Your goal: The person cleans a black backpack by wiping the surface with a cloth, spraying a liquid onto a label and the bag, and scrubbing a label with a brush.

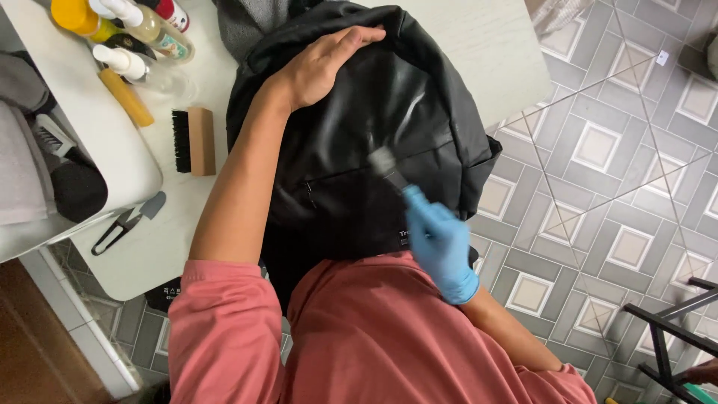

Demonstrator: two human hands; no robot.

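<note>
Overhead, white table (486, 52) under black backpack (359, 127); grey patterned floor tiles (598, 150)

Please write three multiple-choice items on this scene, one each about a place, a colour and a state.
1. Where does the bare left hand rest?
A. on top of the black leather backpack
B. on the tiled floor
C. on a bottle

2. What colour is the glove on the right hand?
A. white
B. blue
C. yellow

3. How does the wooden-backed, black-bristled brush lie on the white table?
A. held in a hand
B. inside the backpack
C. loose, untouched

Answers:
1 A, the palm lies flat on the backpack's upper part.
2 B, the glove is plainly blue.
3 C, it sits left of the backpack, apart from both hands; the right hand's grip is closed on a small blurred brush held to the backpack.
</note>
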